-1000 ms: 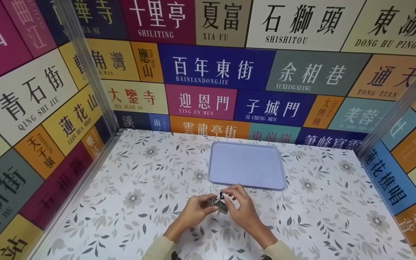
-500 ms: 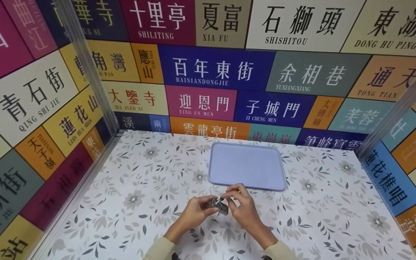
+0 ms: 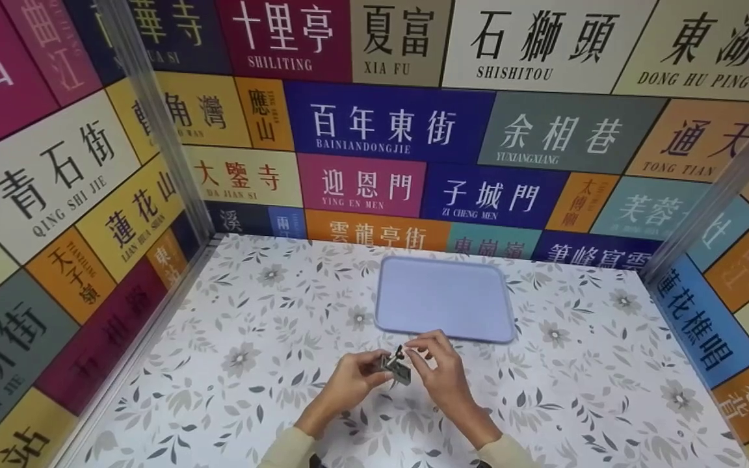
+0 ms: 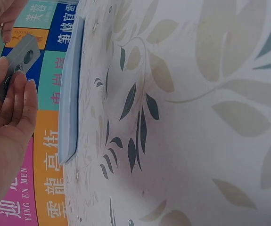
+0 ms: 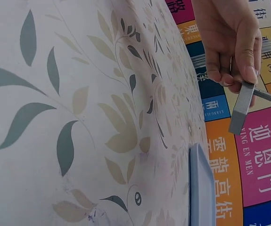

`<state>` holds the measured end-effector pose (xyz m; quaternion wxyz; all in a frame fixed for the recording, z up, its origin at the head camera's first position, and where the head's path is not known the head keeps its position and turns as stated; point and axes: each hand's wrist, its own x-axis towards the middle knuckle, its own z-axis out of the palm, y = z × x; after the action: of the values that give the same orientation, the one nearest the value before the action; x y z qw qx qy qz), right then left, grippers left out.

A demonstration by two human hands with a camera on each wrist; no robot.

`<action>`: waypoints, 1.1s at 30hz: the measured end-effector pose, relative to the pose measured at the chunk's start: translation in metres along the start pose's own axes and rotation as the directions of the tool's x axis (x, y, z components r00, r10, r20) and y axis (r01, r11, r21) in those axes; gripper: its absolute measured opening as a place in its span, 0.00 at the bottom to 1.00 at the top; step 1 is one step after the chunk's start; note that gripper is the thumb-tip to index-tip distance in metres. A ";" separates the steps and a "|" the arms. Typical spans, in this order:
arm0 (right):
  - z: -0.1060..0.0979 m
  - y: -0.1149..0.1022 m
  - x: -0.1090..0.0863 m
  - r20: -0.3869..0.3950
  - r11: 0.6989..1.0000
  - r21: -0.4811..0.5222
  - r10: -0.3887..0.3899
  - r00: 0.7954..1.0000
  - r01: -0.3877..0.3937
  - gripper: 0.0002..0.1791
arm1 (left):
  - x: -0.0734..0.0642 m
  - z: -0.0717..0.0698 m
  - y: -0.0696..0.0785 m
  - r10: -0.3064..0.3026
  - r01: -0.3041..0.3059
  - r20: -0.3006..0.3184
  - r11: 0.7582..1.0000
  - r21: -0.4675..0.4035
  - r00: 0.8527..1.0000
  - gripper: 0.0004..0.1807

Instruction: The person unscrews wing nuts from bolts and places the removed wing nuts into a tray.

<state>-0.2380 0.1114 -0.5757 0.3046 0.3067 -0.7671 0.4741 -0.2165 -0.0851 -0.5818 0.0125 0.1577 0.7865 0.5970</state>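
Note:
My left hand (image 3: 356, 376) pinches a small grey metal block (image 4: 21, 59) between thumb and fingers, above the table in front of me. Round holes show in the block's face in the left wrist view. A threaded bolt (image 5: 266, 96) with a black head (image 3: 400, 351) sticks out of the block. My right hand (image 3: 441, 370) is at the bolt's head, its thumb and index fingertips right beside the black part. In the right wrist view these fingers are mostly cut off by the frame edge, so I cannot tell whether they grip the head.
A pale blue-violet tray (image 3: 444, 298) lies on the table behind my hands. The table (image 3: 283, 390) wears a white cloth with leaf and flower prints. Walls of coloured sign panels (image 3: 387, 123) close off the back and both sides.
My right thumb and index finger shift about the bolt's black head, which has turned and shows more clearly than half a second ago. My left hand and the block stay almost still.

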 end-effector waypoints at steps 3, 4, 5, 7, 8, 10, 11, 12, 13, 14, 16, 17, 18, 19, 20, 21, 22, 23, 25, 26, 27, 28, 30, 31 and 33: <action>-0.001 -0.007 0.002 -0.022 1.000 -0.010 0.021 1.000 -0.021 0.12 | 0.000 0.000 0.000 -0.009 0.009 -0.007 1.000 -0.012 1.000 0.17; -0.001 -0.011 0.003 -0.030 1.000 -0.010 0.023 0.999 -0.024 0.11 | 0.000 -0.001 0.000 -0.010 0.010 -0.009 1.000 -0.012 1.000 0.17; -0.002 -0.015 0.006 -0.039 1.000 -0.004 0.026 0.999 -0.026 0.11 | 0.000 -0.001 0.000 -0.012 0.012 -0.012 1.000 -0.015 1.000 0.17; -0.003 -0.025 0.009 -0.044 1.000 0.008 0.027 0.999 -0.026 0.10 | 0.000 -0.002 0.000 -0.018 0.017 -0.017 1.000 -0.022 1.000 0.17; -0.004 -0.029 0.011 -0.044 1.000 0.017 0.026 0.999 -0.026 0.10 | 0.000 -0.002 0.001 -0.020 0.020 -0.019 0.999 -0.026 1.000 0.17; -0.006 -0.035 0.013 -0.039 0.999 0.029 0.025 0.999 -0.023 0.10 | 0.000 -0.002 0.001 -0.022 0.022 -0.024 0.999 -0.031 0.999 0.18; -0.006 -0.037 0.013 -0.034 0.999 0.034 0.025 0.999 -0.023 0.11 | -0.001 -0.002 0.001 -0.023 0.022 -0.024 0.999 -0.032 0.999 0.18; -0.006 -0.038 0.013 -0.030 0.999 0.036 0.024 0.999 -0.023 0.11 | -0.001 -0.002 0.002 -0.023 0.023 -0.023 0.999 -0.033 0.999 0.18; -0.007 -0.039 0.013 -0.025 0.999 0.037 0.025 0.999 -0.024 0.11 | -0.001 -0.002 0.002 -0.025 0.024 -0.022 0.999 -0.034 0.999 0.18; -0.007 -0.039 0.013 -0.021 0.999 0.037 0.025 0.999 -0.025 0.11 | -0.001 -0.003 0.002 -0.027 0.026 -0.020 0.999 -0.034 0.999 0.18; -0.006 -0.040 0.012 -0.008 0.999 0.043 0.034 0.999 -0.034 0.10 | -0.001 -0.003 0.001 -0.031 0.031 -0.015 0.999 -0.036 0.999 0.18; -0.006 -0.041 0.011 -0.001 0.998 0.046 0.042 0.999 -0.042 0.10 | -0.001 -0.003 0.001 -0.034 0.033 -0.012 0.999 -0.037 0.999 0.18; -0.007 -0.041 0.011 0.006 0.998 0.049 0.050 0.999 -0.050 0.10 | 0.000 -0.003 0.001 -0.034 0.034 -0.009 0.999 -0.039 0.999 0.18; -0.007 -0.041 0.011 0.013 0.997 0.050 0.057 0.998 -0.058 0.10 | 0.000 -0.003 0.001 -0.035 0.034 -0.006 0.999 -0.039 0.999 0.19; -0.007 -0.042 0.011 0.020 0.997 0.050 0.063 0.998 -0.064 0.10 | 0.000 -0.002 0.000 -0.032 0.032 -0.004 0.999 -0.037 0.999 0.19; -0.007 -0.042 0.011 0.027 0.996 0.051 0.066 0.997 -0.067 0.11 | 0.000 -0.002 0.000 -0.027 0.027 -0.001 0.999 -0.036 1.000 0.19; -0.007 -0.043 0.011 0.032 0.997 0.049 0.065 0.997 -0.067 0.12 | 0.000 -0.002 0.000 -0.019 0.019 -0.001 0.999 -0.032 1.000 0.19; -0.007 -0.043 0.011 0.037 0.997 0.049 0.062 0.997 -0.064 0.12 | 0.000 -0.002 0.000 -0.013 0.013 0.000 1.000 -0.027 1.000 0.19; -0.008 -0.043 0.012 0.044 0.997 0.048 0.050 0.998 -0.052 0.14 | 0.000 -0.002 0.000 0.000 0.000 0.002 1.000 -0.018 1.000 0.18; -0.008 -0.043 0.012 0.046 0.998 0.050 0.042 0.998 -0.044 0.15 | 0.000 -0.002 -0.001 0.007 -0.007 0.002 1.000 -0.014 1.000 0.18; -0.008 -0.044 0.013 0.048 0.998 0.051 0.034 0.998 -0.037 0.16 | 0.000 -0.001 -0.001 0.010 -0.010 0.002 1.000 -0.013 1.000 0.18; -0.008 -0.044 0.013 0.049 0.998 0.053 0.028 0.998 -0.031 0.17 | 0.000 -0.001 -0.001 0.012 -0.012 0.001 1.000 -0.010 1.000 0.18; -0.008 -0.044 0.014 0.052 0.998 0.057 0.021 0.998 -0.024 0.18 | 0.000 -0.001 -0.002 0.011 -0.011 -0.001 1.000 -0.007 1.000 0.18; -0.008 -0.044 0.014 0.052 0.998 0.060 0.019 0.998 -0.022 0.18 | 0.000 -0.001 -0.002 0.012 -0.012 -0.001 1.000 -0.007 1.000 0.18; -0.007 -0.045 0.015 0.056 0.998 0.060 0.017 0.998 -0.020 0.19 | 0.000 -0.001 -0.003 0.012 -0.012 -0.002 1.000 -0.002 1.000 0.18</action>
<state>-0.2118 0.0994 -0.5379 0.2694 0.3217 -0.7631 0.4915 -0.2171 -0.0867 -0.5840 0.0083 0.1618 0.7848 0.5982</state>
